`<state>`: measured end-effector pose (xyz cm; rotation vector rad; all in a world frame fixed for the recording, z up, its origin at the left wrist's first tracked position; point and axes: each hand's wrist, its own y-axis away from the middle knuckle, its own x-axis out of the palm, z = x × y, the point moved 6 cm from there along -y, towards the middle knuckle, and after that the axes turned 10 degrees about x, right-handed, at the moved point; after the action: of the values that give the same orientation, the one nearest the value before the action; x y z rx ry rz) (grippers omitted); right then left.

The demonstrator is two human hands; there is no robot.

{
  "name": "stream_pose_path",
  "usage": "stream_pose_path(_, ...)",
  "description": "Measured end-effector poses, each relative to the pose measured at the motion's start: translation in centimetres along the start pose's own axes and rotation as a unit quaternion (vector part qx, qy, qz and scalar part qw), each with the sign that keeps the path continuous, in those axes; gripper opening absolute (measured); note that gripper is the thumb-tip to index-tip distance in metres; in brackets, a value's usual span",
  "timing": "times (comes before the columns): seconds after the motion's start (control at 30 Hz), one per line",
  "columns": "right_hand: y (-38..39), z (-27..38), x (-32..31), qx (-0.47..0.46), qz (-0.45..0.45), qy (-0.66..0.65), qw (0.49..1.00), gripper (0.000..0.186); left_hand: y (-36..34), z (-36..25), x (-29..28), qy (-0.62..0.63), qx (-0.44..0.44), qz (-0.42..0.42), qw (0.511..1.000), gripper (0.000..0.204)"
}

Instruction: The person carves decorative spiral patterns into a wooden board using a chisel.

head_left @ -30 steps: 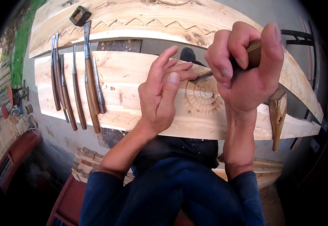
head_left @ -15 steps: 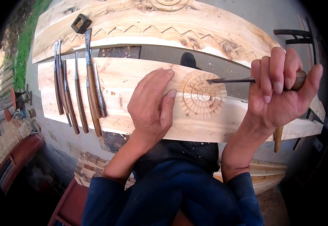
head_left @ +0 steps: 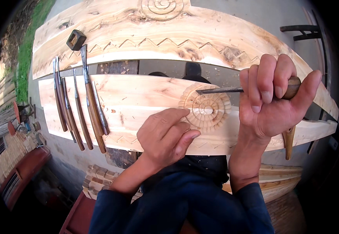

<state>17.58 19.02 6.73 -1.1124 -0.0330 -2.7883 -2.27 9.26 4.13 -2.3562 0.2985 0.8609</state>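
Note:
My right hand (head_left: 272,93) is closed around the wooden handle of a long carving chisel (head_left: 220,90), thumb stretched out along the far end. The dark blade points left, its tip at the upper left of a round carving (head_left: 212,111) with rings of small wedge-shaped cuts. That carving is cut into a pale wooden board (head_left: 138,93) lying in front of me. My left hand (head_left: 163,136) holds nothing; its index finger reaches the left rim of the carving, thumb apart, other fingers curled.
Several chisels (head_left: 89,99) lie side by side on the board's left part. Beyond, a second board (head_left: 111,31) bears a zigzag line, a spiral carving (head_left: 163,7) and a dark square block (head_left: 76,40). A wooden handle (head_left: 289,146) sticks out at the right; wood blocks (head_left: 97,179) are stacked below left.
The chisel tip has shifted left along the carving's upper part. My left hand has moved nearer to me, its fingers now partly curled with the index pointing. The whole view has shifted slightly.

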Motion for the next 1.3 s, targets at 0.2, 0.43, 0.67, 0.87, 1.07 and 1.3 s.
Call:
stream_pose_path(0.2,0.0,-0.8,0.2,0.008,-0.009,0.002,1.0,0.067,1.6,-3.5,4.9,0.026,0.006,0.027,0.999,0.08)
stream_pose_path(0.43,-0.3,-1.4,0.3,0.019,-0.021,-0.013,1.0,0.068,1.4,-3.7,6.3,0.05,-0.003,0.054,0.997,0.095)
stream_pose_path(0.67,-0.4,-1.8,0.3,0.027,-0.018,-0.007,0.999,0.068,1.3,-3.5,6.4,0.06,-0.021,0.07,0.995,0.099)
stream_pose_path(0.87,-0.4,-1.8,0.2,0.033,-0.015,-0.001,0.999,0.067,1.3,-3.4,6.6,0.058,-0.022,0.076,0.995,0.098)
stream_pose_path(1.07,-0.5,-1.9,0.2,0.034,-0.002,-0.005,0.999,0.067,1.3,-3.4,6.6,0.057,-0.024,0.081,0.995,0.096)
stream_pose_path(1.3,-0.5,-1.9,0.3,0.038,0.009,-0.009,0.999,0.066,1.3,-3.5,6.5,0.055,-0.027,0.086,0.994,0.094)
